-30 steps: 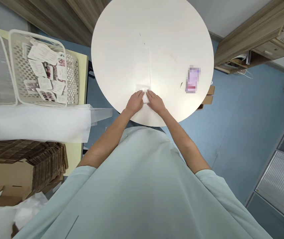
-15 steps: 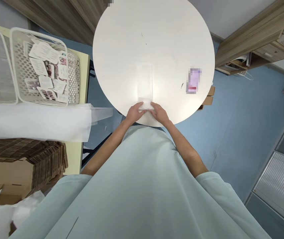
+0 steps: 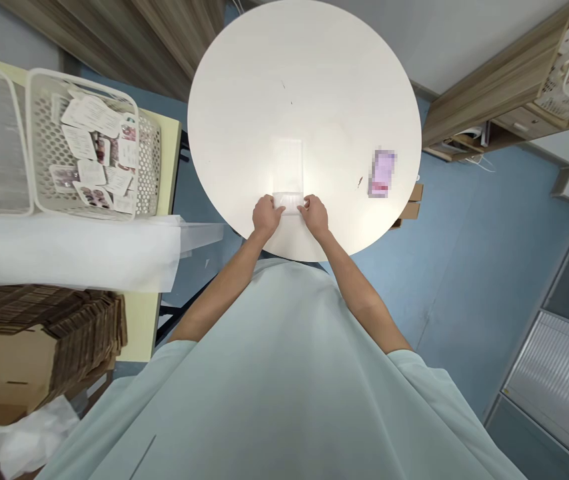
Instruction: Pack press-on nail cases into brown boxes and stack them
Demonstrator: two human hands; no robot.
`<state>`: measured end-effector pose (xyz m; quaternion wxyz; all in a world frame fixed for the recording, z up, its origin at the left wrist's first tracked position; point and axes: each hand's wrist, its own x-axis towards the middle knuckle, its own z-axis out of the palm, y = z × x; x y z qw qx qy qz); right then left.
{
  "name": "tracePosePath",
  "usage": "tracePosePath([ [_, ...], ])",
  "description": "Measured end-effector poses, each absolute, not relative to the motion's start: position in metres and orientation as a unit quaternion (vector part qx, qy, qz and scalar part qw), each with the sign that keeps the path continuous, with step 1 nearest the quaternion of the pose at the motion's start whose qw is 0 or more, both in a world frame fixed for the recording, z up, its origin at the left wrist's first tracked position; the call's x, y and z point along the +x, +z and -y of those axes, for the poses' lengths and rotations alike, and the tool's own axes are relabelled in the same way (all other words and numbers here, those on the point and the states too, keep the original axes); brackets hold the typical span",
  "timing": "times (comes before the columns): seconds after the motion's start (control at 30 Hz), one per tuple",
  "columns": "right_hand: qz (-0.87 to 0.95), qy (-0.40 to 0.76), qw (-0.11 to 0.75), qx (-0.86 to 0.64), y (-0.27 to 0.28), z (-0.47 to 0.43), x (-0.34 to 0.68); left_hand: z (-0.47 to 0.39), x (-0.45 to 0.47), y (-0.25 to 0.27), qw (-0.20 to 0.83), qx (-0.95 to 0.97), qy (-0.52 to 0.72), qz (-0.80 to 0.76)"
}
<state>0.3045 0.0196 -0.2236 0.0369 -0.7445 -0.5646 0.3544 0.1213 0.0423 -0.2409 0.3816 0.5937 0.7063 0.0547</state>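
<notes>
A strip of thin, translucent white packing sheet (image 3: 288,165) lies flat on the round white table (image 3: 244,93), stretching away from me. Its near end is folded into a short white bundle (image 3: 288,203); whatever may be inside cannot be made out. My left hand (image 3: 266,215) is closed on the bundle's left end, thumb at the near side. At the right end, my right hand (image 3: 315,215) grips it the same way, fingers curled. Both hands rest close to the table's near edge.
On the right of the table lies a blurred purple item (image 3: 382,173). A side table at left holds a white basket (image 3: 147,167) of printed packets, white sheeting (image 3: 74,250) and stacked flattened cardboard boxes (image 3: 84,333). Wooden shelving (image 3: 494,87) stands at right.
Both hands have moved slightly away from me with the folded end, and the flat part of the sheet is shorter. The fingers have shifted from its top to its two ends.
</notes>
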Motion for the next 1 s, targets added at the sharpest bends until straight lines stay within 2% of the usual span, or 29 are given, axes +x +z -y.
tracePosePath([
  [0.1, 0.632, 0.309, 0.049, -0.709, -0.219, -0.027, 0.303, -0.049, 0.123, -0.239, 0.341, 0.675, 0.079, -0.649],
  [0.2, 0.706, 0.319, 0.033, -0.632, -0.218, -0.031, 0.307, -0.060, 0.122, -0.238, 0.374, 0.755, 0.050, -0.537],
  [0.3, 0.724, 0.346, 0.018, -0.597, -0.218, -0.030, 0.312, -0.068, 0.117, -0.238, 0.406, 0.771, 0.016, -0.490],
  [0.77, 0.746, 0.343, 0.010, -0.571, -0.218, 0.063, 0.311, 0.015, 0.089, -0.226, 0.422, 0.776, 0.007, -0.469],
  [1.0, 0.688, 0.355, 0.042, -0.631, -0.217, 0.044, 0.316, -0.004, 0.088, -0.224, 0.458, 0.660, 0.061, -0.593],
])
